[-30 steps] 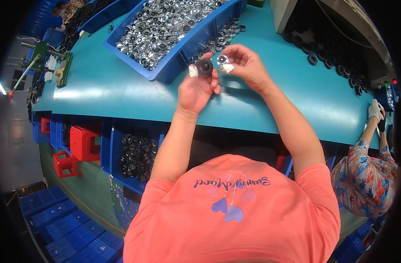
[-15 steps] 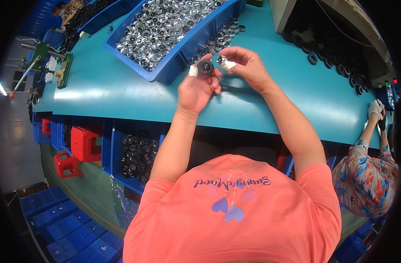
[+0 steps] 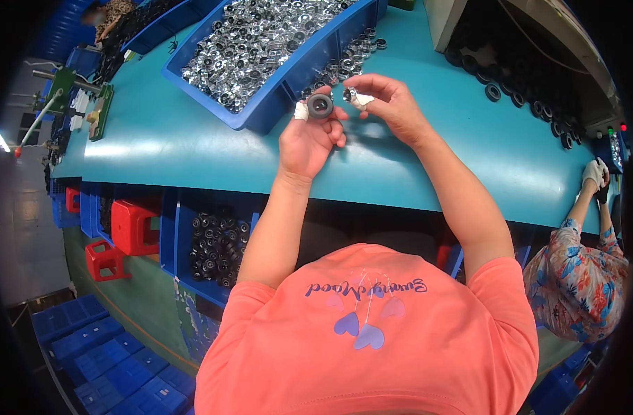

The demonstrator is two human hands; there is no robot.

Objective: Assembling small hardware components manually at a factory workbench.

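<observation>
My left hand [image 3: 304, 146], palm up, grips a small black wheel-like ring [image 3: 320, 106] between thumb and fingers. The ring's round face is turned up toward me, with a dark centre that has a bright glint. Just to its right, my right hand [image 3: 398, 114] pinches a small shiny silver hub-like part [image 3: 349, 95] between thumb and fingertips. Both thumbs have white wrapping. A narrow gap separates the ring and the silver part, above the teal table [image 3: 212, 155]. Beyond my hands stands a blue bin [image 3: 271, 104] full of similar shiny round parts [image 3: 250, 52].
More shiny parts [image 3: 347, 67] lie along the bin's right side. Black rings [image 3: 493, 93] lie at the far right by a pale housing [image 3: 444, 24]. A green hand press [image 3: 103, 111] stands left. Red stools [image 3: 133, 227] are below; a co-worker [image 3: 576, 277] sits right.
My left hand has shifted slightly left with the black ring, whose face is tilted a little differently. My right hand and the silver part have barely moved.
</observation>
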